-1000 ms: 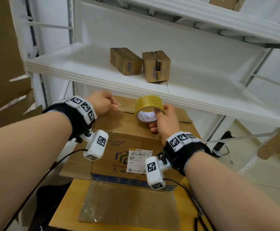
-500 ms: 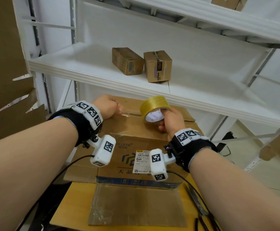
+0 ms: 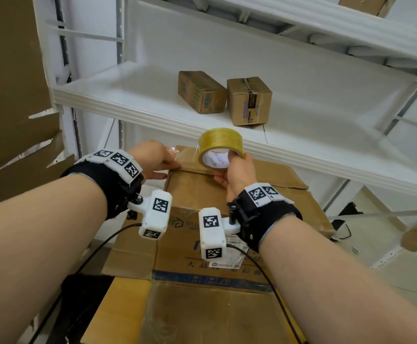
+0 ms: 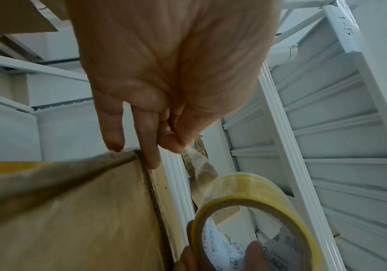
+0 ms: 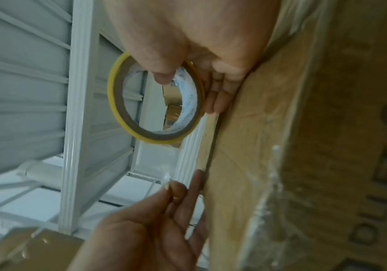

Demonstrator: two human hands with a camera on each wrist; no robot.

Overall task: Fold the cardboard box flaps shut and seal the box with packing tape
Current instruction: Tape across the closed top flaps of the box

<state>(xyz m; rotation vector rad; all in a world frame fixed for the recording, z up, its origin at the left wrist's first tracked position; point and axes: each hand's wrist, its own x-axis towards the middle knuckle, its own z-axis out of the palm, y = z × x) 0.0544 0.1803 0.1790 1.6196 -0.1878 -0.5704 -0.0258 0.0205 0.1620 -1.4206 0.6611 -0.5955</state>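
A big brown cardboard box [image 3: 202, 194] with printed sides lies before me, its near flap [image 3: 209, 316] hanging open over a yellow table [image 3: 118, 309]. My right hand [image 3: 237, 170] grips a yellowish roll of packing tape [image 3: 219, 142] above the box's far top edge, thumb through the core [image 5: 164, 77]. My left hand [image 3: 152, 157] pinches the free end of the tape [image 4: 192, 152] between thumb and forefinger at the box's far left corner [image 4: 136, 152], while two straight fingers touch the cardboard edge. A short clear strip [image 3: 177, 155] spans from pinch to roll.
A white metal shelf [image 3: 133, 95] runs just behind the box and carries two small sealed cartons [image 3: 224, 98]. Flattened cardboard [image 3: 11, 83] leans at the left. Another shelf [image 3: 326, 26] hangs overhead. Cables [image 3: 98, 252] trail from both wrist cameras.
Both hands have moved farther along the box top toward its far edge. The roll has risen and tilted, and the strip between roll and left hand is drawn out.
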